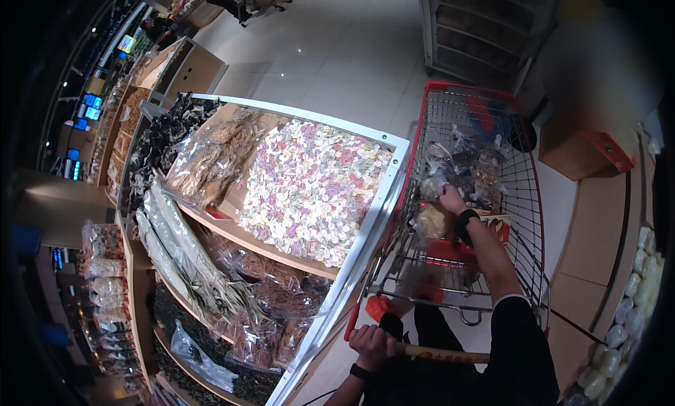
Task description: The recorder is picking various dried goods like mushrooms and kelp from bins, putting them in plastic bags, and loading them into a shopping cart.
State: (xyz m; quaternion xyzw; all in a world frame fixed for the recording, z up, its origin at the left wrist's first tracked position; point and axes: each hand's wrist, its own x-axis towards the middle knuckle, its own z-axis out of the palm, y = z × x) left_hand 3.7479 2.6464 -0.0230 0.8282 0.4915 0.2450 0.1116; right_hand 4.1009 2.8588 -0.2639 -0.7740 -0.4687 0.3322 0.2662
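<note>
Glossy tiled aisle: left hand (371, 344) grips the cart handle (439, 354); right hand (450, 198) clutches crinkly clear bags (457, 168).

**Cart beside the dried-goods shelves**

The shopping cart (485, 195) stands right of the display shelf (365, 230), nearly touching its edge. The left hand (373, 346) sits on the cart handle (439, 353) at the near end. The right hand (450, 198) reaches into the cart, among the plastic bags (460, 160) piled in its far half. A bin of mixed flakes (309, 184) lies on the shelf's top tier, bagged goods left of it. A metal rack (478, 26) stands far behind the cart.
</note>
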